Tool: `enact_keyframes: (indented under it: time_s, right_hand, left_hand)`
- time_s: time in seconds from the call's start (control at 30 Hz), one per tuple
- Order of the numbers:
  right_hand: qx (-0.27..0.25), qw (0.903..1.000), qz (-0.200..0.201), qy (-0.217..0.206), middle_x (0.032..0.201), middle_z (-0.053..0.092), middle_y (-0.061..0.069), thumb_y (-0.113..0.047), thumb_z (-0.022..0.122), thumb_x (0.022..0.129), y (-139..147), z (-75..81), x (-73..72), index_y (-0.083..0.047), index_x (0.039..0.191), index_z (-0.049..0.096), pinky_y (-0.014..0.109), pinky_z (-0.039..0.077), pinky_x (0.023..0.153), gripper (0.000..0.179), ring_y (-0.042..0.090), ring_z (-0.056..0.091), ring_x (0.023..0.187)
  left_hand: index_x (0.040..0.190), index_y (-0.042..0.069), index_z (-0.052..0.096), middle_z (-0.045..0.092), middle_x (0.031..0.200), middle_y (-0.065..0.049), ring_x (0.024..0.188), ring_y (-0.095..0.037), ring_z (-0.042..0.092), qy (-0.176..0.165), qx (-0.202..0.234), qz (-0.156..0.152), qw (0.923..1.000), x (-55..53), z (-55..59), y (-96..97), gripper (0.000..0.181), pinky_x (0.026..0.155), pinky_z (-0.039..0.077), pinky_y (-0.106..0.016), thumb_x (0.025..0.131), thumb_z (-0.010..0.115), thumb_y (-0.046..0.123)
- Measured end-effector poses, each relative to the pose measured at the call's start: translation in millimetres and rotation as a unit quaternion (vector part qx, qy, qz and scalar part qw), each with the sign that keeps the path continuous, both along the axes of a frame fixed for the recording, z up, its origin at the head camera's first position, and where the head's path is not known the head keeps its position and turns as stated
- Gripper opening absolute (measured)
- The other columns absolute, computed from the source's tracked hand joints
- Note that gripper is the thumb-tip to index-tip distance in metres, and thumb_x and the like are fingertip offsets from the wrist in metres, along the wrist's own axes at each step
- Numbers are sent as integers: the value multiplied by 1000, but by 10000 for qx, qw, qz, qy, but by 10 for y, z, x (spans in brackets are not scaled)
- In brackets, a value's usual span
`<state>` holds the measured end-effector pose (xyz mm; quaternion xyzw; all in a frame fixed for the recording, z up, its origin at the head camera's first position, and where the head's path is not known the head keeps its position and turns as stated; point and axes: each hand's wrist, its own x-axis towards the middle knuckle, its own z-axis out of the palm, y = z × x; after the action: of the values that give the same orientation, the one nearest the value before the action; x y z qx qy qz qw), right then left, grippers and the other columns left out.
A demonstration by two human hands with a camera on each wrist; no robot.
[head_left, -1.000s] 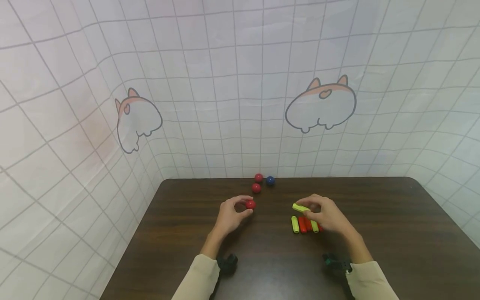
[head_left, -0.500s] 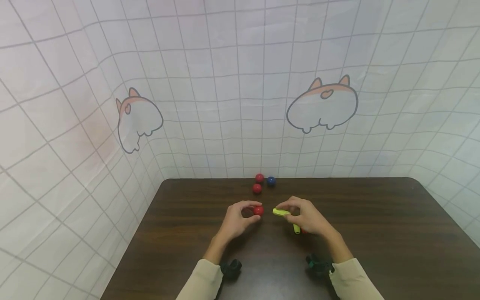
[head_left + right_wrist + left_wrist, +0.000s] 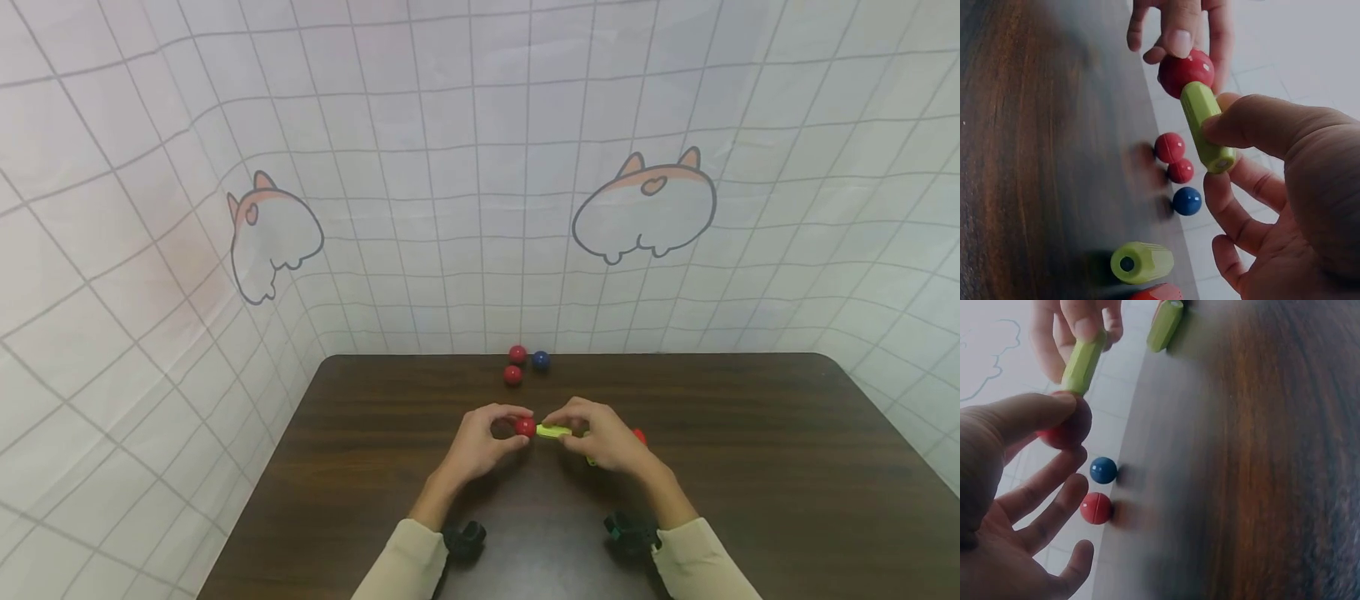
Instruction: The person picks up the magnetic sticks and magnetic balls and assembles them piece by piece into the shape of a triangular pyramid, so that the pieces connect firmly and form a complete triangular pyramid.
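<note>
My left hand (image 3: 477, 443) pinches a red ball (image 3: 1071, 425) between thumb and fingers above the table. Opposite it, my right hand (image 3: 602, 433) pinches a yellow-green ribbed stick (image 3: 1202, 122) by its sides. In both wrist views the stick's far end touches the ball, and the two lie in one line. A small dark hole shows in the stick's near end in the right wrist view. Under my right hand, another yellow-green stick (image 3: 1141, 262) and a red stick (image 3: 1159, 292) lie on the table, mostly hidden in the head view.
Toward the back edge of the dark wooden table (image 3: 360, 467) sit two red balls (image 3: 513, 376) and a blue ball (image 3: 541, 360). Behind the table hangs a white grid-patterned cloth (image 3: 450, 167). Both wrists wear dark camera mounts (image 3: 465, 540).
My right hand has moved left with the yellow-green stick, away from above the row of sticks. My left hand has shifted slightly right with the red ball; ball and stick now meet.
</note>
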<state>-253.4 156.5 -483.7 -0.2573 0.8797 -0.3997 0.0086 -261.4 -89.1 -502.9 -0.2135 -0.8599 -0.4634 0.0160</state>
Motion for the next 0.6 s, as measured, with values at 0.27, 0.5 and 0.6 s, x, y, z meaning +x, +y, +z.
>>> enact_keyframes:
  time_s: [0.27,0.5,0.6]
  right_hand:
    - [-16,9999,-70,-145,105,69,1,-3,74,89,2,-26,-2,-15,113,75,24,50,65,27,14,58,83]
    - [19,9997,-229,-7,104,71,-2,-11,76,92,29,-55,-17,-16,112,74,27,49,75,21,10,60,84]
    - [-11,9995,-317,-66,103,71,-3,-12,75,93,37,-44,-14,-14,113,73,29,50,76,20,11,62,86]
  left_hand:
    - [119,22,75,76,105,3,95,-16,69,-101,-126,-12,9999,22,26,-2,34,88,54,-38,86,83,16]
    - [121,18,74,77,103,4,96,-18,69,-96,-135,23,9999,9,25,-31,36,82,54,-33,86,83,18]
    - [120,16,74,77,101,4,95,-19,70,-114,-88,34,9999,13,47,-46,36,81,53,-33,86,83,17]
